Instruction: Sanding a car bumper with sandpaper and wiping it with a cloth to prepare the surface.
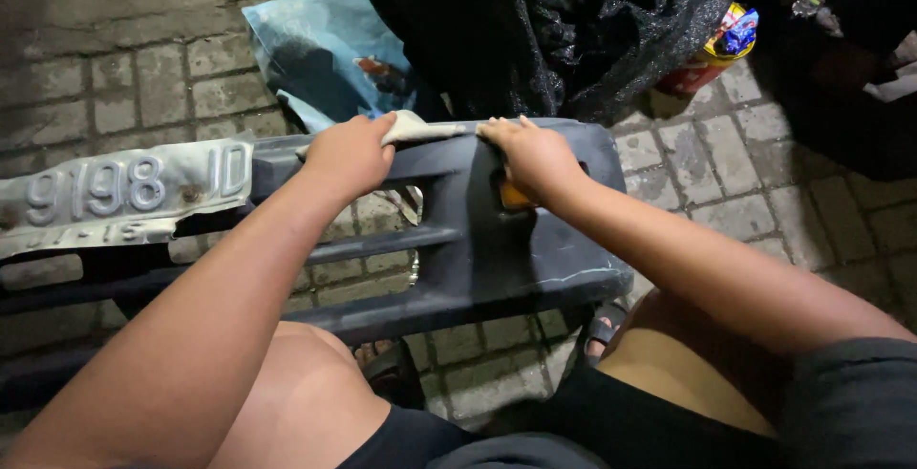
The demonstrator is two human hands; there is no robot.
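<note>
Ground: grey paving bricks, dimly lit, with a concrete strip along the top edge.
Signs and packages: a long pale licence plate, bent and scuffed, is fixed to the left part of the bumper; its raised characters are the same pale colour. A round yellow and red container with a bright wrapper on top stands at the upper right, near the black heap. A light blue printed bag lies flat behind the bumper, partly under the heap.
Around: a black glittery heap of netting rises just behind the bumper and hides the ground there. Bare knees and sandalled feet sit below the bumper.
Bumper: a dark grey plastic car bumper with long slots lies across the lap, bricks showing through the slots; an orange lamp sits near its right end, half covered by the right hand.
Cloth: a small pale rag lies stretched on the bumper's top edge, between the two hands.
Left hand: fingers curled down over the rag's left end, pinning it.
Right hand: fingers bent onto the bumper's top edge at the rag's right tip; it seems to pinch the rag, though I cannot tell for sure.
</note>
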